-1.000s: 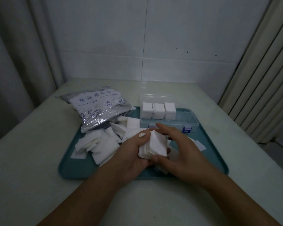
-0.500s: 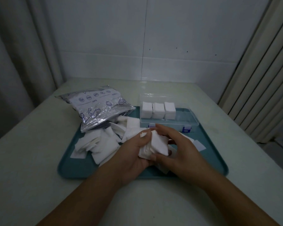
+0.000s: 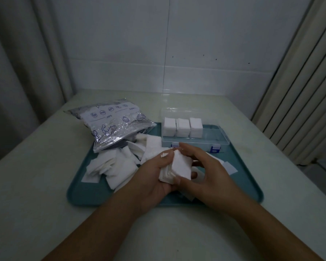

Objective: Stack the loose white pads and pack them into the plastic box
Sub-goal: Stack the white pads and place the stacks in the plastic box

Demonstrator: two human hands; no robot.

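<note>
White cotton pads, part-packed. Your left hand [image 3: 154, 176] cups a gathered stack of pads [image 3: 177, 167] from the 9 o'clock side, fingers curled round its edge; your right hand [image 3: 205, 174] pinches the same stack, thumb at its 6 o'clock corner and fingers arched over its 12 o'clock edge. The stack sits tilted above the middle of the teal tray [image 3: 248, 176], just short of the clear plastic box [image 3: 211, 137], which stands open at the tray's 1 o'clock corner.

Progress, as judged: three squared stacks [image 3: 183, 127] already fill the box's 9 o'clock portion; its 3 o'clock portion appears unfilled. A heap of loose pads [image 3: 117, 166] lies at 9 o'clock of your hands, beside the silver zip bag [image 3: 111, 125], and a few single pads [image 3: 230, 167] lie at 3 o'clock. Roughly the middle of the task: this stack awaits squaring and placing, and the heap awaits gathering.

Against the frame half a second earlier, your grip is unchanged; the stack has turned slightly, its top face tipped more toward you, and the heap, bag and box have stayed put.
</note>
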